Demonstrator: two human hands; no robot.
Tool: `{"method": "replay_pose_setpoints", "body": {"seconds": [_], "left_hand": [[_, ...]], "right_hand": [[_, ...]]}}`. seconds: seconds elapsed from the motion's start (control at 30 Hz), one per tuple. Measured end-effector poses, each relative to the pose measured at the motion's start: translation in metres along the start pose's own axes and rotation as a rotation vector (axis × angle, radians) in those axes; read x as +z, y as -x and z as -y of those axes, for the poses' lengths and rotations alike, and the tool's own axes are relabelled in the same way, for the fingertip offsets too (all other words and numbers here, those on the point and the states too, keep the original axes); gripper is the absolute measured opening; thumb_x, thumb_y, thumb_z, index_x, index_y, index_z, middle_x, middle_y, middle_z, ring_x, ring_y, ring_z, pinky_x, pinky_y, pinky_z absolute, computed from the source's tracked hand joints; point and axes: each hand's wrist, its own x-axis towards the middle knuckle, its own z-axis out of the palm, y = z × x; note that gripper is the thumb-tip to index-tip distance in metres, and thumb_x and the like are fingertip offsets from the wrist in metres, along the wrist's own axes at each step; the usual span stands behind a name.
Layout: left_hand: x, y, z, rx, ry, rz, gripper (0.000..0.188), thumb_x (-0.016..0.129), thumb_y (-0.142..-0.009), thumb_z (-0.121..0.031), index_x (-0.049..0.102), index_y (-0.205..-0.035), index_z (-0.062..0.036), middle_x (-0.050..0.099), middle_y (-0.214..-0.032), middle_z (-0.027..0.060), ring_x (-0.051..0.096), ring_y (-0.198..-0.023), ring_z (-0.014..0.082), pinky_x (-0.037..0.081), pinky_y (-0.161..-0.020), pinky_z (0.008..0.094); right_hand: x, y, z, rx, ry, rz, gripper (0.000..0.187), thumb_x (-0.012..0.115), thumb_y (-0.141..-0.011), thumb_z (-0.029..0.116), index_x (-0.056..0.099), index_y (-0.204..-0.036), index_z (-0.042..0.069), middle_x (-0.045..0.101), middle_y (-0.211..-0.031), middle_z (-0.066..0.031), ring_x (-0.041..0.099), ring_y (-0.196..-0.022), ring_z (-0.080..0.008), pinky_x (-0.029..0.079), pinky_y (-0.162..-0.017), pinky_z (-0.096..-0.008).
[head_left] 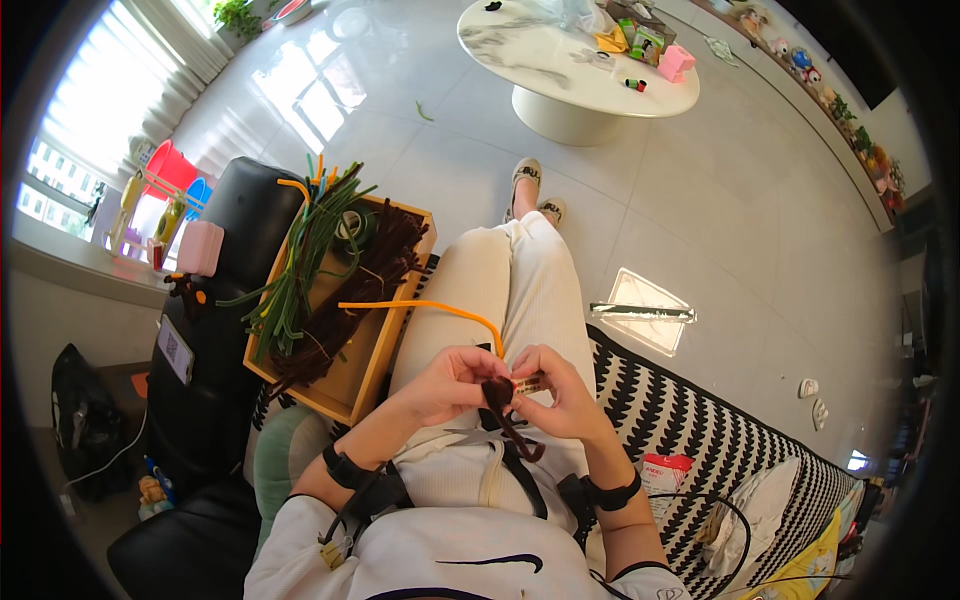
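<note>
Above my lap, my left hand (pixel 452 384) pinches a looped dark brown fuzzy stem (pixel 497 394), like a pipe cleaner, whose curled tail (pixel 528 448) hangs down. Right beside it, my right hand (pixel 557 392) is closed, thumb and fingers round a small pale piece with dark and reddish marks (pixel 530 383); its fingertips meet the brown loop. An orange pipe cleaner (pixel 430 304) reaches from the wooden tray across my thigh, its bent end near my fingers. Something grey and pointed (pixel 460 434) lies on my lap under the hands, partly hidden.
At my left, the wooden tray (pixel 428 240) holds green stems (pixel 310 245), a brown bundle (pixel 350 300) and a green tape roll (pixel 354 226). A black armrest (pixel 250 205) borders it. A red-and-white packet (pixel 664 474) lies on the patterned sofa cover (pixel 690 420). Ahead stands a round table (pixel 540 60).
</note>
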Motion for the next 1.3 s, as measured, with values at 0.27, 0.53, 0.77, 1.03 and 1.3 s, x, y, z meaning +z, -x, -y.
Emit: {"method": "replay_pose_setpoints", "body": {"seconds": [0.27,0.53,0.77,1.03,1.3], "left_hand": [[-0.004,-0.003,0.006,0.017,-0.026,-0.016,0.019,0.065,-0.078,0.008,0.061,-0.096,0.0034,0.066,-0.091,0.0131,0.067,-0.083,0.0222,0.054,-0.079,0.0314],[-0.005,-0.007,0.012,0.042,-0.063,0.013,0.019,0.064,-0.077,0.01,0.061,-0.094,0.004,0.065,-0.091,0.0123,0.066,-0.081,0.0217,0.054,-0.077,0.0312],[-0.011,-0.002,0.003,0.107,0.02,-0.077,0.019,0.055,-0.077,0.011,0.059,-0.089,-0.0025,0.057,-0.093,0.0105,0.065,-0.074,0.0223,0.056,-0.066,0.03],[-0.005,-0.006,-0.001,0.102,0.109,-0.141,0.025,0.05,-0.077,0.012,0.059,-0.093,-0.0054,0.059,-0.094,0.011,0.065,-0.075,0.0212,0.054,-0.065,0.0254],[-0.006,-0.009,-0.003,0.174,0.108,-0.335,0.022,0.05,-0.08,0.011,0.058,-0.095,-0.0025,0.063,-0.09,0.0095,0.066,-0.08,0.021,0.055,-0.069,0.0252]], "right_hand": [[-0.009,0.0,0.002,0.02,0.156,0.045,0.026,0.071,-0.078,0.004,0.049,-0.092,0.002,0.054,-0.089,-0.0091,0.059,-0.079,-0.0178,0.051,-0.073,-0.0281],[-0.016,0.002,0.009,-0.016,0.221,0.049,0.025,0.07,-0.077,0.003,0.05,-0.092,0.002,0.053,-0.088,-0.0094,0.058,-0.082,-0.0195,0.052,-0.074,-0.0287],[-0.03,0.006,-0.001,0.025,0.393,-0.166,0.022,0.069,-0.077,0.007,0.052,-0.089,0.002,0.056,-0.084,-0.0101,0.06,-0.074,-0.0214,0.05,-0.07,-0.0298],[-0.014,0.019,-0.036,0.077,0.905,0.011,0.02,0.072,-0.069,0.012,0.056,-0.08,0.01,0.054,-0.079,-0.0055,0.055,-0.079,-0.0253,0.036,-0.079,-0.0374],[-0.012,0.008,0.002,-0.054,0.624,-0.201,0.012,0.066,-0.076,0.005,0.065,-0.088,0.004,0.057,-0.089,-0.0074,0.058,-0.083,-0.0206,0.042,-0.075,-0.0338]]}}
